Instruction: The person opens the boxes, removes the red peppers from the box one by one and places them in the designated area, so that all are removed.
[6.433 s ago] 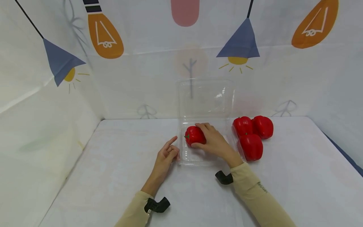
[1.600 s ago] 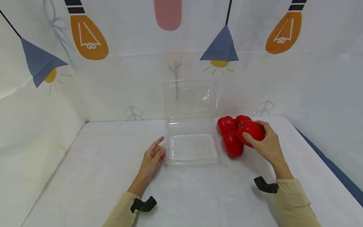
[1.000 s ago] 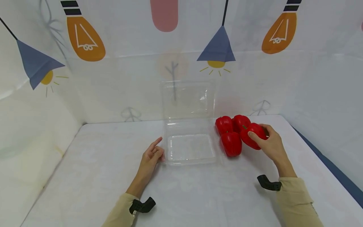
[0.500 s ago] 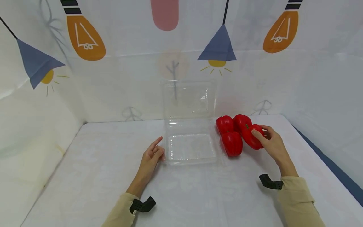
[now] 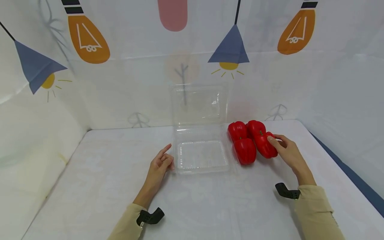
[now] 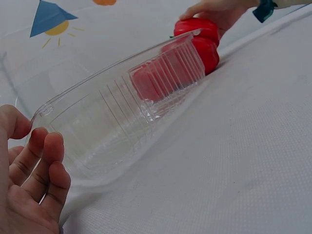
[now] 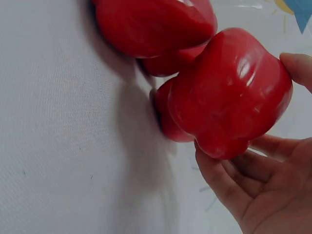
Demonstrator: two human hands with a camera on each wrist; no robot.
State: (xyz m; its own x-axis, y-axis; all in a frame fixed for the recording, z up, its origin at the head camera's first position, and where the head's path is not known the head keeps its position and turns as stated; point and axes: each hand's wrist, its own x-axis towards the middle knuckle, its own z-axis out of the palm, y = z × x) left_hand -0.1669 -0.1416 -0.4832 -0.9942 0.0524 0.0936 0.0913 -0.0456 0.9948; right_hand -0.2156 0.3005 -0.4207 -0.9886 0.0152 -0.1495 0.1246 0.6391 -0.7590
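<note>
A hinged clear plastic container stands on the white table with its lid raised against the backdrop. At its left side, my left hand pinches the rim at the front corner, the index finger stretched out. To the container's right my right hand holds a red bell pepper between thumb and fingers. Whether that pepper rests on the table I cannot tell. Beside it three more red bell peppers sit close together: a front one, a back left one and a back right one.
White table cloth covers the surface before the container. A white backdrop printed with lamps and bulbs rises directly behind the table's back edge. The container's side wall stands close to the peppers.
A pepper that was in my right hand inside the container was carried right to the others. Lately the held pepper has lowered slightly and the right hand shifted right. The left hand stays put.
</note>
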